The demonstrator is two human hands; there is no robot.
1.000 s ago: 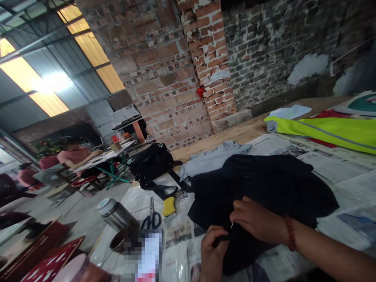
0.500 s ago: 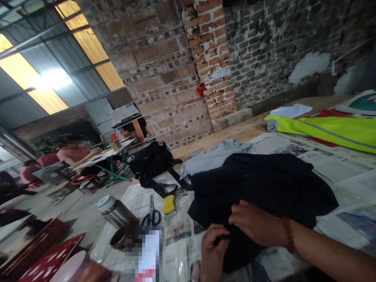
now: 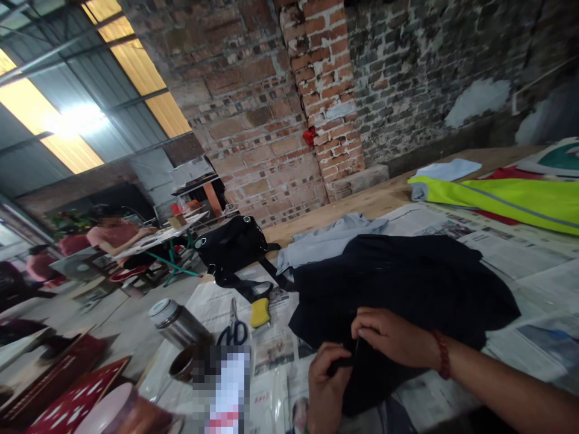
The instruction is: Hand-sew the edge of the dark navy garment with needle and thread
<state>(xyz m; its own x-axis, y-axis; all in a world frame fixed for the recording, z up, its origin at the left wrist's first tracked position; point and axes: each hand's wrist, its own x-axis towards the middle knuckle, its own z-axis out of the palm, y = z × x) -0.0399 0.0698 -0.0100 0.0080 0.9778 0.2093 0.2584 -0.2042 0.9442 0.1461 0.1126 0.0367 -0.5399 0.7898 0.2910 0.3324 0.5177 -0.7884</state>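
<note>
A dark navy garment (image 3: 407,283) lies bunched on a newspaper-covered table (image 3: 511,253). My left hand (image 3: 326,383) pinches the garment's near edge at the bottom of the view. My right hand (image 3: 392,337), with a red bead bracelet on the wrist, rests on the cloth just right of it, its fingertips pressed together at the same fold. A needle that showed earlier between the fingers is hidden now. A pale grey garment (image 3: 328,241) lies under the dark one's far edge.
Scissors (image 3: 234,328), a yellow block (image 3: 260,312), a steel flask (image 3: 178,323) and a black bag (image 3: 233,244) sit to the left. A neon yellow vest (image 3: 502,202) lies far right. A brick wall (image 3: 280,102) stands behind; people sit at a table (image 3: 158,241) far left.
My right hand has slid slightly left and down onto the fold, and the small needle seen at its fingertips one second ago is no longer visible. The left hand stayed put.
</note>
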